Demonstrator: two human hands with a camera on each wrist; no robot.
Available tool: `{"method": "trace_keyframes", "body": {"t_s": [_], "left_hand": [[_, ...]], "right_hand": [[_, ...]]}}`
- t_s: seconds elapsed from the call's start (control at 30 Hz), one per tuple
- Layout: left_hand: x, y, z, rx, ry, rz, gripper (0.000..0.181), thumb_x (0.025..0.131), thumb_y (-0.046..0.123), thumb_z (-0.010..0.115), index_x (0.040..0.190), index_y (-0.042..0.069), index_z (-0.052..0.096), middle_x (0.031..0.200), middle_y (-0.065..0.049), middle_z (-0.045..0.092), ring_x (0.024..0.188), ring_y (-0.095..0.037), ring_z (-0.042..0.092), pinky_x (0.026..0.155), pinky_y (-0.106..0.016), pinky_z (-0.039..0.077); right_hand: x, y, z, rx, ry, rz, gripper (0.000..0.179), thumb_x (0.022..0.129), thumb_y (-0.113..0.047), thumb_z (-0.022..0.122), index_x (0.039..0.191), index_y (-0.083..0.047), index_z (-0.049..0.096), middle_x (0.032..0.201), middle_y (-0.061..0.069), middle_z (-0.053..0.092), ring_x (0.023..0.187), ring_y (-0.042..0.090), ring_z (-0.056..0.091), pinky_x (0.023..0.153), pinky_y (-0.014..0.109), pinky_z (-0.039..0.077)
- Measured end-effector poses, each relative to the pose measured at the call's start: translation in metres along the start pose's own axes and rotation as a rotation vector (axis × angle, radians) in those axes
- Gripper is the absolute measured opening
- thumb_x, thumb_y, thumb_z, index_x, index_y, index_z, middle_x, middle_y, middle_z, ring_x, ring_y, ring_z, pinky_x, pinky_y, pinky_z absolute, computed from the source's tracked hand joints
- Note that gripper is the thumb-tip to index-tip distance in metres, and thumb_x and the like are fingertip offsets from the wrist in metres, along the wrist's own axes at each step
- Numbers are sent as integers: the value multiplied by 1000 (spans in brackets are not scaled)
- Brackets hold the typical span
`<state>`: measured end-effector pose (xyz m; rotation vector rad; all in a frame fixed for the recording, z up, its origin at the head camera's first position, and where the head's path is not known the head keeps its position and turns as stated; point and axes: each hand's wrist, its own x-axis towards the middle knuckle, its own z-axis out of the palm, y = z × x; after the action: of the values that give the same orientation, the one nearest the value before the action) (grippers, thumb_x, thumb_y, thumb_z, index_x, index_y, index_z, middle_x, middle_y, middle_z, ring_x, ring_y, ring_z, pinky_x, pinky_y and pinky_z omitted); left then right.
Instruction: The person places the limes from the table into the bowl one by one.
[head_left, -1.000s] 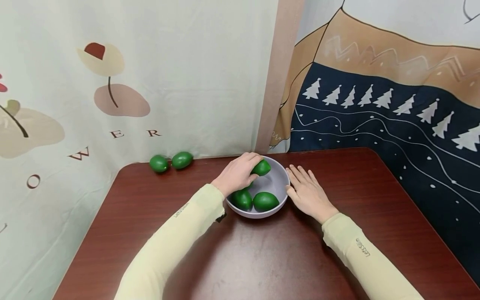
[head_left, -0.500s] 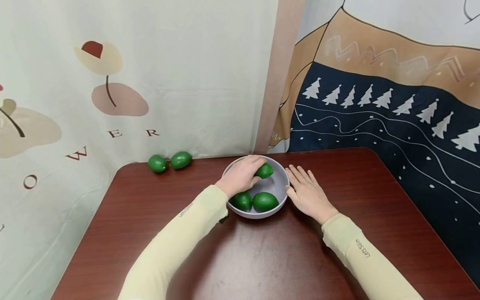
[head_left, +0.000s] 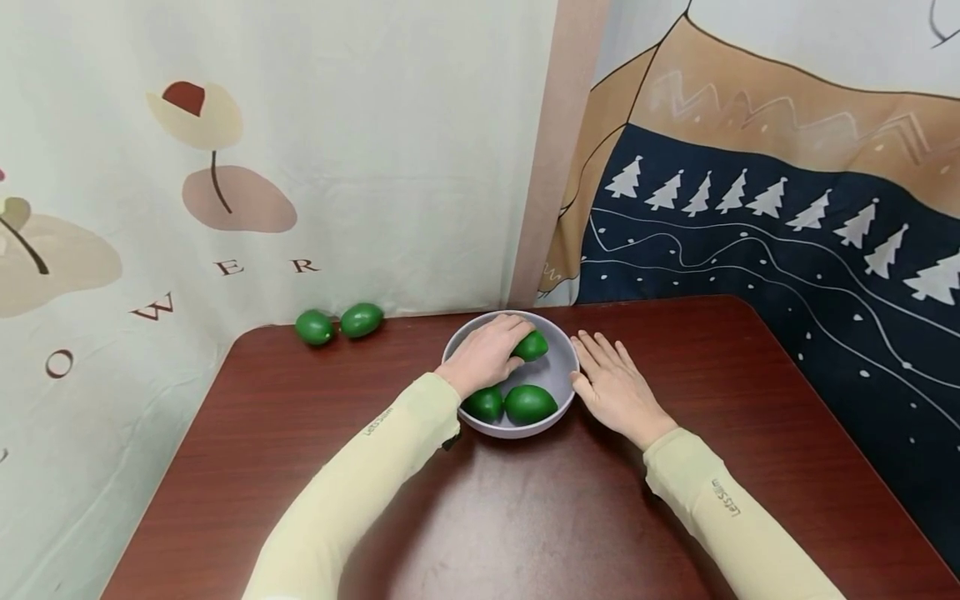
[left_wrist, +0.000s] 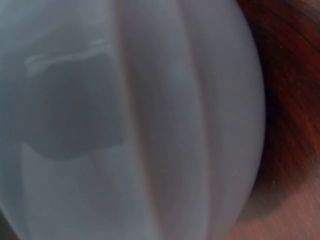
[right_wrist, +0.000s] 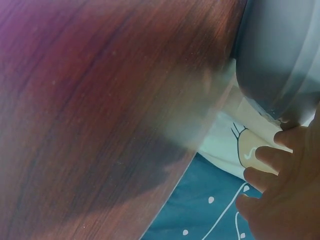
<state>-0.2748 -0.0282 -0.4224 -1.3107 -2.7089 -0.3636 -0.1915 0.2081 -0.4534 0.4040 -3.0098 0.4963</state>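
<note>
L. hand point(head_left: 487, 352): palm down, reaching into bowl from its L. side, fingers bent over a green fruit point(head_left: 532, 345), which we list as gripped; whether it touches the bowl floor we can't tell. R. hand point(head_left: 615, 383): holds nothing, fingers straight & slightly spread, back of hand up, beside bowl's R. edge; thumb close to rim, contact unconfirmed. Hands are apart, w/ bowl betw. them. Bowl point(head_left: 558, 367): 1 pc., pale purple-grey, upright nr. far table edge. Contents besides the gripped pc.: 2 green fruits, one L. point(head_left: 484, 404), partly under L. wrist, one R. point(head_left: 531, 404), both at near side. Progress, our est.: well along, not complete; 2 fruits lie free in bowl, a 3rd is in hand & not yet let go, 2 more are outside. Arms: L. sleeve point(head_left: 375, 467) bends in from lower L.; R. sleeve point(head_left: 735, 508) slants in from lower R., approx. straight. L. wrist view: mostly bowl wall, no fingers shown. Outlying: 2 green fruits, L. one point(head_left: 314, 328) & R. one point(head_left: 362, 320), side by side at table's far L. corner. Table point(head_left: 480, 533): red-brown, wood-grained. Behind: pale printed cloth point(head_left: 390, 125) & navy tree-print cloth point(head_left: 675, 233).
</note>
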Motion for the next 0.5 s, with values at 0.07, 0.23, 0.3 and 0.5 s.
{"method": "trace_keyframes", "body": {"t_s": [0.07, 0.23, 0.3, 0.5], "left_hand": [[0, 0, 1, -1, -1, -5, 47, 94, 15, 76, 137, 5, 59, 135, -9, 62, 129, -25, 56, 111, -36, 44], [0, 1, 3, -2, -10, -14, 48, 95, 15, 76, 138, 5, 58, 136, -9, 61, 130, -25, 55, 113, -36, 43], [1, 1, 4, 1, -12, -12, 48, 95, 15, 76, 138, 5, 58, 136, -9, 61, 130, -25, 55, 113, -36, 42], [1, 1, 6, 8, -12, -12, 48, 96, 16, 75, 139, 5, 58, 137, -9, 61, 131, -25, 55, 115, -36, 40]], "right_hand": [[0, 0, 0, -2, -2, 2, 63, 107, -34, 44, 161, -5, 32, 168, 15, 28, 156, 39, 20, 127, 55, 10], [0, 1, 0, -1, -1, 0, 63, 107, -35, 43, 162, -5, 32, 168, 15, 28, 156, 39, 20, 127, 55, 10], [0, 1, 0, -1, -1, 1, 63, 106, -35, 43, 161, -5, 32, 168, 15, 28, 156, 39, 21, 127, 55, 10], [0, 1, 1, -1, -2, 2, 63, 106, -35, 43, 161, -4, 33, 168, 15, 29, 156, 39, 21, 127, 54, 10]]}}
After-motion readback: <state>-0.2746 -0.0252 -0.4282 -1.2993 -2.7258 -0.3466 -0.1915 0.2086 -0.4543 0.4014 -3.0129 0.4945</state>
